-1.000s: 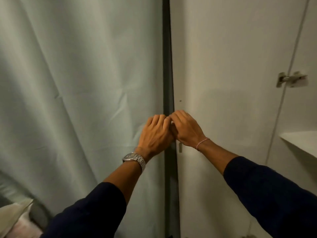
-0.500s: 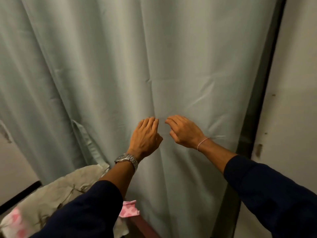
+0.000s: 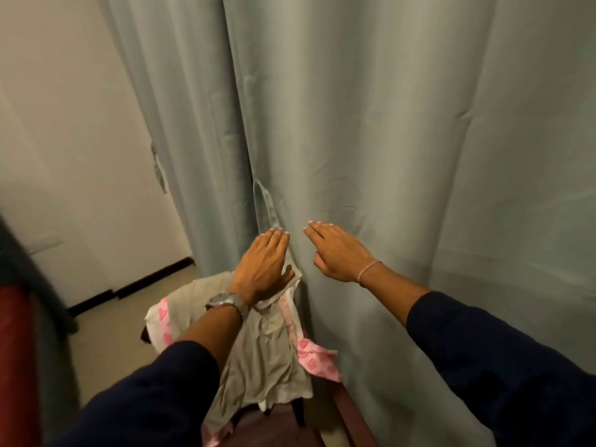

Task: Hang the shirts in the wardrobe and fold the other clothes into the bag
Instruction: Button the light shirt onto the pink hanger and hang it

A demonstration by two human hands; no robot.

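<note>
A crumpled grey-beige garment (image 3: 261, 353) lies draped over a dark wooden chair (image 3: 274, 427), on top of a white cloth with pink prints (image 3: 314, 358). My left hand (image 3: 263, 266), with a watch on the wrist, hovers flat and open just above the far end of the pile. My right hand (image 3: 342, 253), with a thin bracelet, is held out open beside it, in front of the curtain. Neither hand holds anything. No wardrobe or bag is in view.
A pale green curtain (image 3: 371, 140) hangs close in front and fills the right side. A white wall (image 3: 71, 156) with a dark skirting stands at the left. A dark and red object (image 3: 19, 333) sits at the left edge. Beige floor shows beside the chair.
The view has swung left, away from the white wardrobe door. My hands came apart from the door edge, opened, and now reach over the clothes on the chair.
</note>
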